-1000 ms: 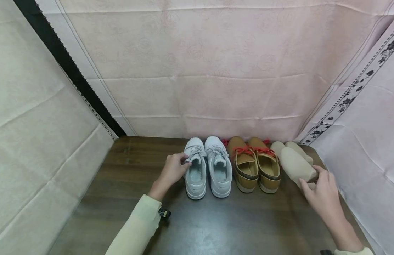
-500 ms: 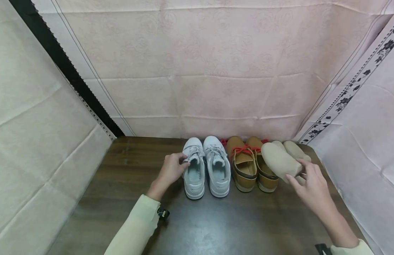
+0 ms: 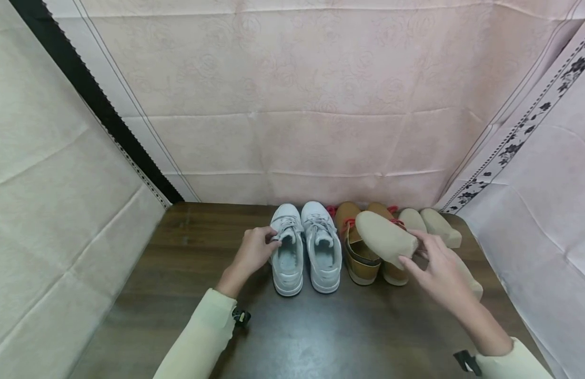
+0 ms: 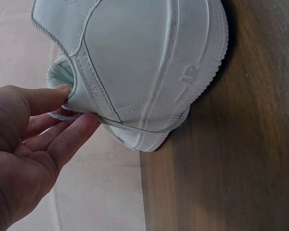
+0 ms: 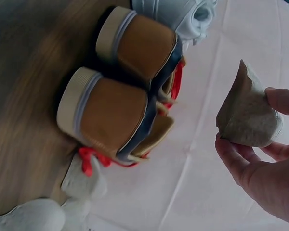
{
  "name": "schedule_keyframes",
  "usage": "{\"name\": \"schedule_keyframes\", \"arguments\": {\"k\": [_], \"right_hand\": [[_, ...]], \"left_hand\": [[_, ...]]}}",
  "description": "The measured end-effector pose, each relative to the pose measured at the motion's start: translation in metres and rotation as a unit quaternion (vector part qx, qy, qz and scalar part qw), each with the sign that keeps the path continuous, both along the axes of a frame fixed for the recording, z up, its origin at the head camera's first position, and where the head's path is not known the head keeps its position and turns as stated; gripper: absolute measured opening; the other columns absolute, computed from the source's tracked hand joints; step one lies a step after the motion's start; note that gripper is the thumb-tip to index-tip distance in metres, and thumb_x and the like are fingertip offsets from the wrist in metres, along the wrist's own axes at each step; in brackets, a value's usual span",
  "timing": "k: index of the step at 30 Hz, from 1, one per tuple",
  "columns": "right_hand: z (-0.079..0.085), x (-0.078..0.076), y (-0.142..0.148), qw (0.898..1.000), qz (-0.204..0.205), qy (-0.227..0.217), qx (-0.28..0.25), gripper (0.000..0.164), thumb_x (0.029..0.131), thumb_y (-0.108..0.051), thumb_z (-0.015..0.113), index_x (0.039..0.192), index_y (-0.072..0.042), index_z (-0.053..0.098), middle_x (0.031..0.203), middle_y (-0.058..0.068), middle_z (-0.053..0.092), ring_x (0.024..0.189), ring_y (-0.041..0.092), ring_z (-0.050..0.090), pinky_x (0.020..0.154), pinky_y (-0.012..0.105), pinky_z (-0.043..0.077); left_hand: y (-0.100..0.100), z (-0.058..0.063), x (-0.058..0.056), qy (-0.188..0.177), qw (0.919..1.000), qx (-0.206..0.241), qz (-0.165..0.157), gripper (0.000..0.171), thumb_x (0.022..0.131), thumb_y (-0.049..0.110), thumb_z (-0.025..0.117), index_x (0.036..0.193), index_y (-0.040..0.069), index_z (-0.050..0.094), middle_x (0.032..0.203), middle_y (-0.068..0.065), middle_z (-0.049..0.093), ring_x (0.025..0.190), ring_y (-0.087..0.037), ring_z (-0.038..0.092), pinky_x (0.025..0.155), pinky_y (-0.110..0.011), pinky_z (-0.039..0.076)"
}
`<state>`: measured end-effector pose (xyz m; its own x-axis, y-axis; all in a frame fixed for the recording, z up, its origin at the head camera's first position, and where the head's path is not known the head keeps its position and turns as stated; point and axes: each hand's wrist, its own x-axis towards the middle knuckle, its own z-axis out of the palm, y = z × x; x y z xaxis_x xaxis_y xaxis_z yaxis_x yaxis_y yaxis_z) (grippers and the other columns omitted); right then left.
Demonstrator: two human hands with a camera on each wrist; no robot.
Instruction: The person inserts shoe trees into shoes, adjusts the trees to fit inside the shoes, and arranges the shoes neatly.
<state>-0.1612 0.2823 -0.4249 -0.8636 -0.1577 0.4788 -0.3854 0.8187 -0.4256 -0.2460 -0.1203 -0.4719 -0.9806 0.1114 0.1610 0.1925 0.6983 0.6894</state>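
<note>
My left hand [image 3: 254,250] pinches the side edge of the left white sneaker [image 3: 289,280] near its laces. In the left wrist view, thumb and fingers grip the sneaker's collar and lace. A second white sneaker [image 3: 326,276] stands right beside it. My right hand [image 3: 441,271] holds a beige moulded shoe insert [image 3: 383,236] by its blunt end, rounded toe pointing left. In the head view the insert overlaps the brown shoes [image 3: 360,272] with red laces. The right wrist view shows the insert [image 5: 253,118] raised apart from those shoes, between thumb and fingers.
Two beige inserts [image 3: 440,227] lie by the back wall, right of the brown shoes. Another insert [image 3: 466,273] is partly hidden behind my right hand. Pale patterned sheets [image 3: 297,142] enclose the dark wooden surface [image 3: 179,310] at the back and sides.
My right hand has carried the insert leftward, from among the other inserts to over the brown shoes. The insert at the right has come into view. The left hand has kept its hold.
</note>
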Motion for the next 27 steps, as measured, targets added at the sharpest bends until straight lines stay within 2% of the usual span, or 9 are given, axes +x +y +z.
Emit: {"name": "schedule_keyframes", "arguments": {"k": [3,7,10,14,19,23,27], "right_hand": [[0.003,-0.004,-0.008,1.0,0.028,-0.008,-0.001,0.063,0.086,-0.012,0.085,0.141,-0.004,0.054,0.106,0.011,0.058,0.094,0.026,0.066,0.08,0.014,0.049],[0.005,-0.007,-0.02,0.998,0.062,-0.008,0.001,0.064,0.085,-0.008,0.085,0.141,-0.004,0.054,0.109,0.008,0.06,0.094,0.021,0.065,0.08,0.033,0.06],[0.005,-0.01,-0.029,0.997,0.077,-0.01,0.004,0.064,0.084,-0.009,0.085,0.14,-0.005,0.055,0.115,0.009,0.062,0.101,0.021,0.065,0.082,0.044,0.06],[0.004,-0.011,-0.04,0.995,0.093,-0.041,0.001,0.062,0.086,-0.013,0.084,0.141,-0.005,0.055,0.116,0.008,0.062,0.104,0.021,0.064,0.085,0.044,0.06],[0.003,-0.01,-0.052,0.99,0.104,-0.091,-0.015,0.063,0.089,-0.017,0.083,0.142,-0.005,0.053,0.114,0.008,0.062,0.096,0.02,0.065,0.081,0.04,0.059],[0.002,-0.008,-0.063,0.989,0.115,-0.092,-0.023,0.061,0.087,-0.016,0.084,0.139,-0.004,0.055,0.112,0.008,0.062,0.094,0.02,0.067,0.079,0.038,0.06],[0.002,-0.004,-0.073,0.989,0.119,-0.08,-0.019,0.062,0.085,-0.019,0.086,0.137,-0.005,0.057,0.111,0.007,0.063,0.097,0.019,0.066,0.082,0.039,0.059]], "left_hand": [[0.0,0.0,-0.001,-0.001,1.0,-0.001,-0.002,0.021,0.091,0.01,0.079,0.11,0.003,0.077,0.103,-0.012,0.078,0.089,-0.022,0.07,0.08,-0.041,0.06],[0.0,0.0,-0.002,-0.005,1.0,0.001,-0.004,0.021,0.092,0.011,0.078,0.111,0.003,0.077,0.104,-0.012,0.077,0.089,-0.022,0.069,0.08,-0.041,0.06],[-0.001,-0.001,-0.002,-0.006,1.0,0.003,-0.002,0.021,0.092,0.011,0.078,0.111,0.003,0.077,0.104,-0.012,0.077,0.09,-0.022,0.069,0.08,-0.04,0.06],[-0.002,-0.002,-0.002,-0.006,1.0,0.006,-0.001,0.021,0.091,0.012,0.079,0.111,0.004,0.077,0.104,-0.011,0.077,0.089,-0.021,0.069,0.078,-0.039,0.06],[-0.002,-0.002,-0.002,0.005,1.0,0.006,-0.005,0.02,0.09,0.011,0.08,0.109,0.004,0.078,0.103,-0.012,0.078,0.089,-0.022,0.07,0.078,-0.04,0.06],[-0.002,-0.001,-0.001,0.009,0.9999,0.003,-0.005,0.02,0.089,0.011,0.08,0.108,0.003,0.078,0.103,-0.012,0.078,0.09,-0.022,0.071,0.079,-0.041,0.061],[-0.002,0.0,0.0,-0.003,1.0,0.003,-0.003,0.022,0.09,0.011,0.08,0.11,0.003,0.078,0.105,-0.013,0.078,0.09,-0.023,0.07,0.08,-0.041,0.061]]}}
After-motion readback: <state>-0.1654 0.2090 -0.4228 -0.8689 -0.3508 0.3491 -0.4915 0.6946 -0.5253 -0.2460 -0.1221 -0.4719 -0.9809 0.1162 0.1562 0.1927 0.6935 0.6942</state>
